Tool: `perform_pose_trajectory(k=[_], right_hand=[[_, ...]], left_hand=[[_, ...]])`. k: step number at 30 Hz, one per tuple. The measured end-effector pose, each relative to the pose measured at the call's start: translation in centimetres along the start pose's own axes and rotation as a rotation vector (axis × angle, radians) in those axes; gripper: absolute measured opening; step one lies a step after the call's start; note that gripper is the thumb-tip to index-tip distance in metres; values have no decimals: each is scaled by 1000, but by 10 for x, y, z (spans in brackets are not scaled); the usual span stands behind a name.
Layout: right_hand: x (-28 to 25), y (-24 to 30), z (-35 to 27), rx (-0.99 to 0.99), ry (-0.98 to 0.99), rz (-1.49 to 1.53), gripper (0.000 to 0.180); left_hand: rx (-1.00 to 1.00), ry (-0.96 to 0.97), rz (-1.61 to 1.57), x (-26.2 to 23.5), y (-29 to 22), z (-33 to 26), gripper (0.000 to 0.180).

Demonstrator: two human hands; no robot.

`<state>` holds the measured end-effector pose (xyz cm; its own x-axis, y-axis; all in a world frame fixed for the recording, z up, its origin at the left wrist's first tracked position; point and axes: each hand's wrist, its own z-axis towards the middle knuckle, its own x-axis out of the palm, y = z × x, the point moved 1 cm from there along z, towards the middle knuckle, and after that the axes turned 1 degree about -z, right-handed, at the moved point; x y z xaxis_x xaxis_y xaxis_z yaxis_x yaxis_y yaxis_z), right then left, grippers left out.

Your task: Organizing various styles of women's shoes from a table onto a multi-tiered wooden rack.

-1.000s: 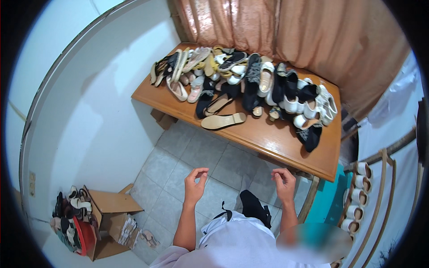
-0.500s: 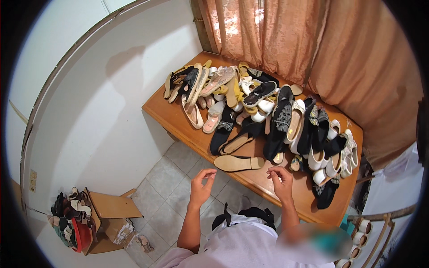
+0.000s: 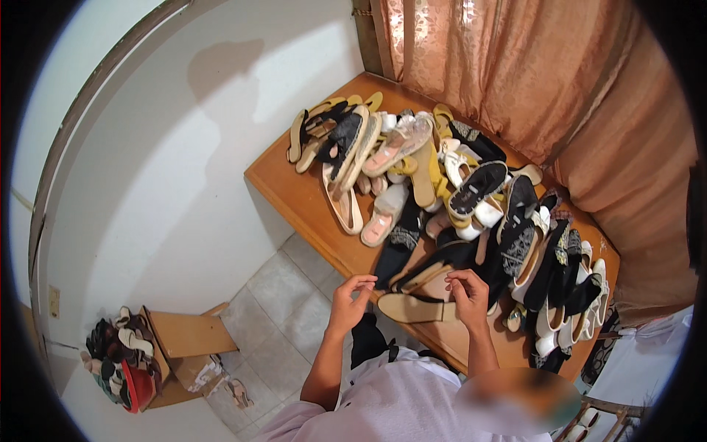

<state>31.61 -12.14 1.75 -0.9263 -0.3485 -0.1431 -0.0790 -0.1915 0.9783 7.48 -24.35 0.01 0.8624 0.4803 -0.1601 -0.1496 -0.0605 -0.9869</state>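
A pile of shoes, black, white and yellow flats and slip-ons, covers much of a brown wooden table [image 3: 283,188]. Closest to me a shoe [image 3: 414,309] lies on its side at the front edge, its tan sole facing me. My left hand [image 3: 352,303] hovers by the edge, just left of that shoe and below a black patterned flat [image 3: 398,247]. Its fingers are stretched out, thumb apart, holding nothing. Over the heel end of the tan sole is my right hand [image 3: 470,296], fingers loosely bent and apart, with nothing visible in them. Whether it touches the sole I cannot tell.
Orange-brown curtains [image 3: 508,74] hang behind the table. A white wall [image 3: 147,199] rises on the left. At lower left, a red basin [image 3: 138,387] full of shoes sits by a brown box [image 3: 188,335] on the tiled floor. Lower right, a rack [image 3: 622,416] holds white shoes.
My view has shifted, so the table and pile sit larger and farther right in it. Both hands have come closer to the tan-soled shoe, the right one now overlapping its heel end.
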Motion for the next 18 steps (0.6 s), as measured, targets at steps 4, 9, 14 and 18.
perform_pose_trajectory(k=[4,9,14,18], right_hand=[[23,-2,43,-42,-97,-41,10],[48,3,98,-59,-247,-176,12],[64,4,126,-55,-323,-248,12],[81,-1,155,-57,-395,-234,12]], left_hand=[[-9,84,-10,-17,-1,53,17],[65,174,5,-39,-4,124,17],[51,313,10,-50,-7,179,17],[29,416,13,-53,-5,218,18]])
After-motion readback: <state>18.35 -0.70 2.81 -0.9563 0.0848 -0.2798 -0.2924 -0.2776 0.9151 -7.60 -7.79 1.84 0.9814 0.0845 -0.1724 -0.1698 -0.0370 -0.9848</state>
